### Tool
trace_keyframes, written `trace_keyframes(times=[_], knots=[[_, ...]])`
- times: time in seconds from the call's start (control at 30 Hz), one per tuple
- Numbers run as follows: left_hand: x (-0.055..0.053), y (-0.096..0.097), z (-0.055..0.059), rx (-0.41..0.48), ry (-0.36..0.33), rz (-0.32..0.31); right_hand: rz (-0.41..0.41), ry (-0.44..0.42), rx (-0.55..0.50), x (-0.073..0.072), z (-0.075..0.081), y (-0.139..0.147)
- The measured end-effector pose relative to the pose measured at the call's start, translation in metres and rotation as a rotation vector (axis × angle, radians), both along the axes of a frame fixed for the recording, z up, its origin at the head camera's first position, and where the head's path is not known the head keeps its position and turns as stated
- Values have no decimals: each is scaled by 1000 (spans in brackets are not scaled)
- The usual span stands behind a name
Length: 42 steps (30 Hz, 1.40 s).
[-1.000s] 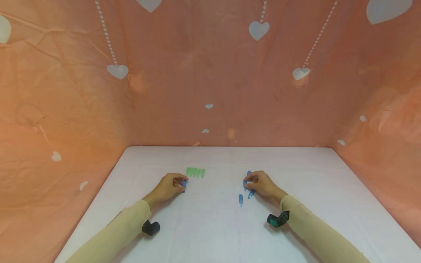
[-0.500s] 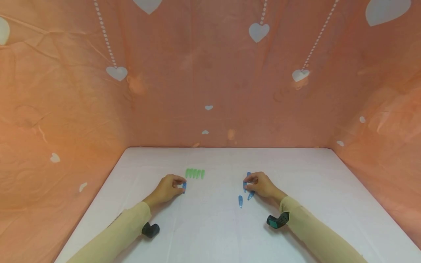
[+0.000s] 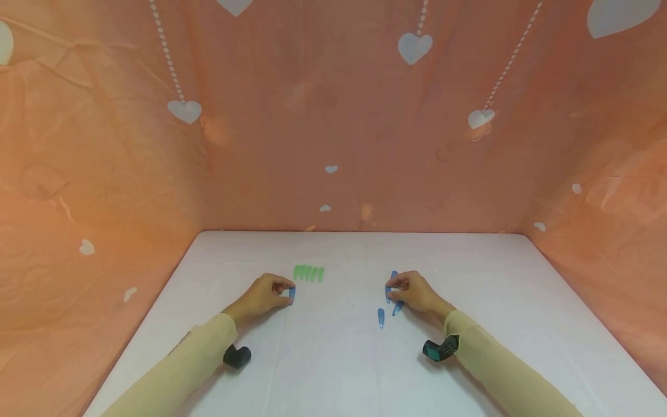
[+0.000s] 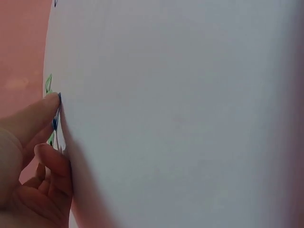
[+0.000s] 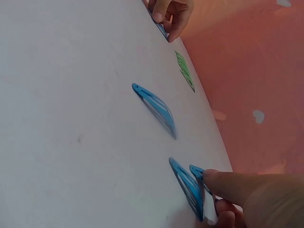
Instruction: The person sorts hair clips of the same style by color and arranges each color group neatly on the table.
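Glossy blue coats the slim, teardrop-shaped hair clips on the smooth white tabletop (image 3: 333, 359), their long frames slotted through the middle and narrowing from a rounded end to a point. One blue clip (image 3: 292, 293) is pinched between the thumb and fingertips of the left hand (image 3: 264, 295), toward the tabletop's left edge; whether it touches the surface I cannot tell. Just beyond it, nearer the far edge, green clips (image 3: 309, 273) of the same tapered form lie side by side in a close row. Right of the middle, the right hand (image 3: 414, 292) pinches a second blue clip (image 3: 388, 295) between thumb and finger. Around that hand are a partly hidden clip (image 3: 394, 274) on the far-edge side, a slanted clip (image 3: 398, 308) just under the thumb, and a lone clip (image 3: 381, 318) farther from the far edge. Both forearms, in pale yellow sleeves (image 3: 177, 370), angle inward, palms turned toward each other. Behind the far edge hangs a creased orange-pink sheet (image 3: 260, 139) printed with white hearts (image 3: 415, 48).
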<state>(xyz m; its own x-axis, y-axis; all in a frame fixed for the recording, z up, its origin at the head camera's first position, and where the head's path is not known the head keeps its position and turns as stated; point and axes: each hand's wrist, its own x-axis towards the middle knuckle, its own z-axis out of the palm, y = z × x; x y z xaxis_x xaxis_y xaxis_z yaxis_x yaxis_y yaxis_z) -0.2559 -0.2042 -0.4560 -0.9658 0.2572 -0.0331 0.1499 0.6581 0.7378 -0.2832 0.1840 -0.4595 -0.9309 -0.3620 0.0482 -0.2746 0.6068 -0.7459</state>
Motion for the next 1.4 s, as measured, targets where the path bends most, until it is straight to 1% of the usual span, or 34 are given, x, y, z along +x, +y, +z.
trace_keyframes(times=[0.07, 0.17, 0.23, 0.4, 0.47, 0.53, 0.8, 1.03, 1.13, 1.3, 1.4], knots=[[-1, -1, 0, 22, -2, -20, -5, -8, 2, 1, 0, 0], [-4, -3, -1, 55, -7, -33, -5, -9, 5, 1, 1, -1], [-5, -4, -2, 60, -6, -42, 6, -1, 0, 0, 1, -1], [-8, -4, -4, 41, -16, -40, 37, 21, -1, -1, 3, -1], [-7, -4, -5, 42, -23, -32, 38, 25, 9, 0, 3, -2], [-7, -4, -5, 44, -22, -37, 21, 19, 21, 2, 4, -4], [-6, -5, -4, 61, -32, -47, -96, 1, 101, 10, 8, -15], [-6, -5, -3, 47, -23, -50, -127, 14, 141, 13, 9, -19], [-6, -5, -3, 43, -28, -53, -132, 6, 118, 12, 8, -19], [-6, -5, -3, 46, -42, -45, -119, -19, 42, 11, 6, -18], [-5, -4, -3, 53, -42, -41, -95, -17, 2, 12, 5, -17]])
